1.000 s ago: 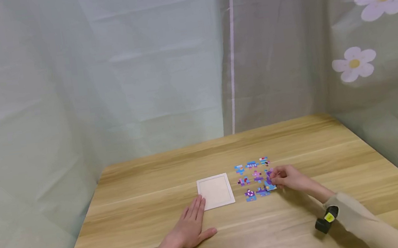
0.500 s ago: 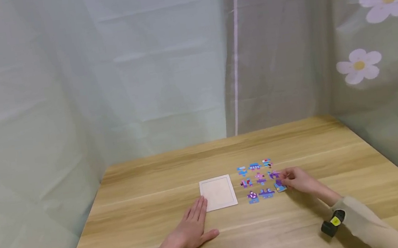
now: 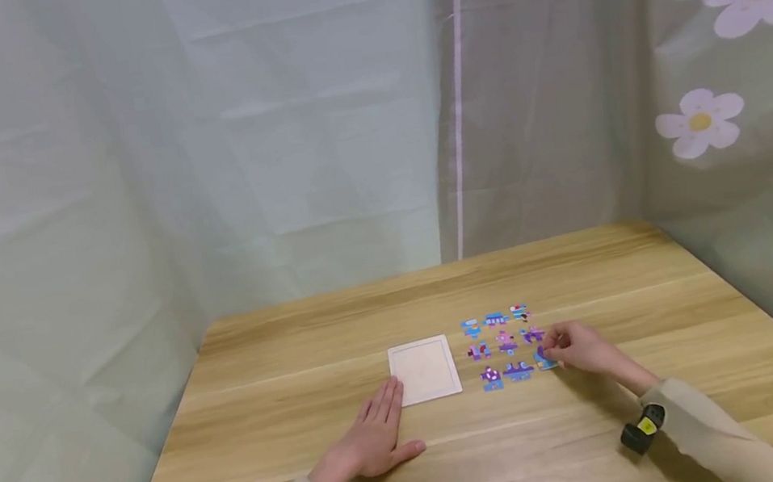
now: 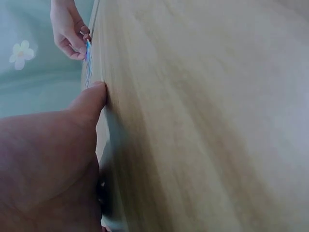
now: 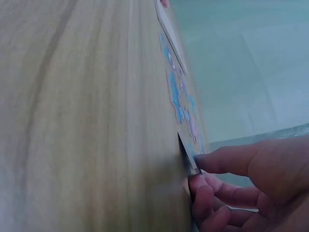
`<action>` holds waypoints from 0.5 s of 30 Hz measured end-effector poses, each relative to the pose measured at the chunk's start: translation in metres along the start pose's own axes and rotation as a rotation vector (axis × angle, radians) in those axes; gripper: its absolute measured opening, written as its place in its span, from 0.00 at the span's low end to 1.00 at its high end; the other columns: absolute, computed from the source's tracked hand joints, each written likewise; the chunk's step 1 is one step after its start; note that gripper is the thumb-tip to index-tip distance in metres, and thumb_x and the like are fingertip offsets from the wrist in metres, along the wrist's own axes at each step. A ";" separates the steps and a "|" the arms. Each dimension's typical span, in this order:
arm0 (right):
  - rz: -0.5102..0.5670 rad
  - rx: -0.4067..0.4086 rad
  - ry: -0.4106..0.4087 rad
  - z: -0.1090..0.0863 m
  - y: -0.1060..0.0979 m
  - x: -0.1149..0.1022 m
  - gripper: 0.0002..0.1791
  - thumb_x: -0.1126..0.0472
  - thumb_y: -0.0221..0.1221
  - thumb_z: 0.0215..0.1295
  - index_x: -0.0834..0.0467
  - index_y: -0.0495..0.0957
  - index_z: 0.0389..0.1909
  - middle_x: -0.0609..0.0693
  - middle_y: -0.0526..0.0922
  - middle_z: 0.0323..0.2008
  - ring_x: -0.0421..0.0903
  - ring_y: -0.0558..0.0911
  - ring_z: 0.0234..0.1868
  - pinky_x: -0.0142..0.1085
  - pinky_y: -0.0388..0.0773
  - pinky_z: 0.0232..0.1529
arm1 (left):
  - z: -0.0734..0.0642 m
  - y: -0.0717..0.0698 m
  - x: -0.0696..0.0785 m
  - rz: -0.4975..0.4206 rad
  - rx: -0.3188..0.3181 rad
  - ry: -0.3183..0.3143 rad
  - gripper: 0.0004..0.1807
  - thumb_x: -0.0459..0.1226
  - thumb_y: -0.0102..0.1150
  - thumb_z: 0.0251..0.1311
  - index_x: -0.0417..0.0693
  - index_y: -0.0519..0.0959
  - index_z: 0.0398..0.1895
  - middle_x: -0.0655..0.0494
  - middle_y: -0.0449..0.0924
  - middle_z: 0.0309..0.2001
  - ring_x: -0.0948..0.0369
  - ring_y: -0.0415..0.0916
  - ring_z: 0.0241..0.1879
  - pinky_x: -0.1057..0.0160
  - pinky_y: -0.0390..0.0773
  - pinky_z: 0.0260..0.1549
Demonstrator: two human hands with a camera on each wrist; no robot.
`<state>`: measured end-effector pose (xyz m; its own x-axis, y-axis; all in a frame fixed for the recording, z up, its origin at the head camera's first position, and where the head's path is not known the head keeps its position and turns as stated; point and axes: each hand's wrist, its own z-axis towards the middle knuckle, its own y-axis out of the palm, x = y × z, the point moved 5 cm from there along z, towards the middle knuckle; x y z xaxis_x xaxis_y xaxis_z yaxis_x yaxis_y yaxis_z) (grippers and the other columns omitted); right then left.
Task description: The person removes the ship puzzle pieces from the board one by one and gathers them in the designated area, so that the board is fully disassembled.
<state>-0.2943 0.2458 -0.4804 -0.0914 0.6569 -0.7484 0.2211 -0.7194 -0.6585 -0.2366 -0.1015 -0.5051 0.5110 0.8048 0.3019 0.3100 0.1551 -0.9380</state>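
Observation:
My right hand pinches a blue and purple jigsaw puzzle piece between thumb and fingers at the near right corner of a group of puzzle pieces. In the right wrist view this held piece is tilted, one edge off the table. Beside it lie a purple and blue piece and a purple piece. A pale square puzzle tray with a raised rim lies to the left of the pieces. My left hand lies flat, its fingertips touching the tray's near left edge, thumb spread on the table.
Several other pieces lie in loose rows, among them a blue one at the back and a spotted purple one in front. The wooden table is enclosed by hanging curtains at the back and sides.
My right hand has shifted the held piece a little to the right, away from the purple and blue piece beside it. My left hand stays at the tray. The head view has turned slightly.

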 end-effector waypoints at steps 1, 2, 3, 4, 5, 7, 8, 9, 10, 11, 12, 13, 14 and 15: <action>-0.014 -0.002 -0.001 0.001 -0.001 -0.001 0.05 0.64 0.61 0.62 0.62 0.76 0.31 0.49 0.77 0.22 0.42 0.74 0.22 0.28 0.68 0.20 | 0.001 0.000 -0.001 -0.001 0.001 0.001 0.55 0.68 0.36 0.64 0.32 0.40 0.75 0.35 0.35 0.77 0.42 0.37 0.76 0.37 0.49 0.70; -0.029 -0.004 0.000 0.002 -0.001 -0.001 0.05 0.64 0.61 0.63 0.61 0.76 0.30 0.49 0.77 0.22 0.41 0.73 0.22 0.28 0.68 0.20 | 0.001 -0.001 -0.001 0.002 -0.004 0.000 0.55 0.68 0.36 0.64 0.32 0.40 0.75 0.36 0.35 0.77 0.42 0.36 0.76 0.38 0.48 0.70; -0.045 -0.008 -0.006 0.003 -0.002 -0.002 0.05 0.64 0.61 0.63 0.61 0.76 0.30 0.48 0.76 0.21 0.41 0.73 0.22 0.29 0.67 0.20 | 0.002 -0.002 -0.002 -0.002 -0.008 -0.002 0.55 0.67 0.38 0.64 0.32 0.40 0.75 0.35 0.35 0.77 0.42 0.37 0.76 0.38 0.48 0.70; -0.060 -0.011 -0.012 0.004 -0.002 -0.002 0.05 0.63 0.61 0.63 0.61 0.76 0.30 0.48 0.76 0.20 0.41 0.72 0.21 0.29 0.67 0.21 | 0.002 -0.003 -0.002 -0.006 -0.013 -0.003 0.54 0.67 0.39 0.65 0.32 0.40 0.75 0.35 0.35 0.77 0.42 0.37 0.76 0.37 0.49 0.70; -0.075 -0.012 -0.018 0.005 -0.002 -0.003 0.06 0.63 0.61 0.63 0.60 0.76 0.29 0.48 0.76 0.20 0.40 0.72 0.21 0.29 0.67 0.21 | 0.002 -0.004 -0.002 -0.015 -0.018 -0.002 0.54 0.65 0.41 0.65 0.32 0.41 0.75 0.35 0.35 0.77 0.42 0.37 0.76 0.37 0.49 0.70; -0.099 -0.015 -0.023 0.006 -0.002 -0.003 0.06 0.63 0.61 0.62 0.60 0.75 0.29 0.47 0.76 0.18 0.39 0.71 0.20 0.29 0.66 0.22 | 0.001 -0.007 -0.002 -0.022 -0.031 -0.005 0.53 0.64 0.43 0.66 0.32 0.41 0.75 0.35 0.35 0.77 0.42 0.37 0.76 0.38 0.49 0.70; -0.114 -0.019 -0.031 0.007 -0.002 -0.003 0.06 0.63 0.61 0.62 0.60 0.75 0.28 0.47 0.75 0.18 0.39 0.71 0.20 0.29 0.66 0.22 | 0.000 -0.009 -0.001 -0.028 -0.037 -0.008 0.52 0.63 0.44 0.66 0.32 0.41 0.75 0.35 0.35 0.77 0.43 0.37 0.76 0.38 0.49 0.70; -0.122 -0.024 -0.035 0.007 -0.003 -0.004 0.06 0.63 0.61 0.62 0.61 0.75 0.28 0.47 0.76 0.18 0.39 0.70 0.21 0.30 0.66 0.22 | 0.000 -0.010 -0.001 -0.034 -0.040 -0.011 0.52 0.62 0.44 0.66 0.32 0.42 0.75 0.36 0.36 0.77 0.43 0.37 0.77 0.39 0.50 0.70; -0.133 -0.023 -0.036 0.007 -0.003 -0.004 0.06 0.63 0.60 0.63 0.61 0.76 0.28 0.47 0.76 0.18 0.39 0.70 0.21 0.30 0.66 0.22 | -0.001 -0.011 -0.001 -0.035 -0.045 -0.011 0.51 0.62 0.44 0.66 0.32 0.42 0.75 0.36 0.36 0.77 0.43 0.37 0.77 0.39 0.50 0.71; -0.144 -0.018 -0.031 0.008 -0.003 -0.005 0.06 0.63 0.60 0.63 0.61 0.76 0.28 0.47 0.76 0.19 0.39 0.70 0.21 0.30 0.66 0.22 | -0.001 -0.012 0.000 -0.037 -0.046 -0.008 0.51 0.62 0.45 0.66 0.32 0.42 0.75 0.35 0.36 0.77 0.43 0.38 0.77 0.39 0.50 0.70; -0.158 -0.013 -0.036 0.008 -0.004 -0.005 0.06 0.63 0.59 0.63 0.61 0.76 0.29 0.48 0.77 0.20 0.40 0.71 0.22 0.30 0.67 0.22 | -0.001 -0.013 0.000 -0.040 -0.046 -0.006 0.51 0.61 0.44 0.67 0.32 0.43 0.75 0.35 0.36 0.77 0.43 0.38 0.77 0.39 0.51 0.70; -0.169 -0.004 -0.037 0.009 -0.005 -0.007 0.07 0.62 0.59 0.64 0.62 0.77 0.30 0.48 0.78 0.21 0.40 0.71 0.22 0.31 0.68 0.23 | -0.001 -0.014 0.000 -0.045 -0.040 0.000 0.50 0.61 0.44 0.67 0.32 0.43 0.75 0.35 0.37 0.77 0.43 0.39 0.76 0.40 0.51 0.70; -0.187 0.005 -0.051 0.010 -0.005 -0.008 0.07 0.62 0.58 0.65 0.62 0.77 0.31 0.49 0.78 0.22 0.41 0.72 0.23 0.32 0.69 0.23 | 0.000 -0.015 0.000 -0.055 -0.030 0.008 0.49 0.60 0.45 0.67 0.31 0.44 0.75 0.34 0.38 0.76 0.43 0.40 0.76 0.40 0.52 0.70; -0.204 0.024 -0.063 0.011 -0.006 -0.010 0.07 0.62 0.58 0.65 0.63 0.77 0.32 0.50 0.79 0.24 0.42 0.74 0.24 0.33 0.71 0.24 | 0.001 -0.017 0.000 -0.060 -0.017 0.017 0.49 0.60 0.45 0.68 0.31 0.45 0.74 0.33 0.40 0.76 0.42 0.41 0.76 0.40 0.53 0.70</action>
<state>-0.3057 0.2412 -0.4699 -0.1924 0.7745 -0.6025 0.1691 -0.5787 -0.7978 -0.2425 -0.1041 -0.4897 0.5042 0.7846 0.3608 0.3540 0.1933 -0.9150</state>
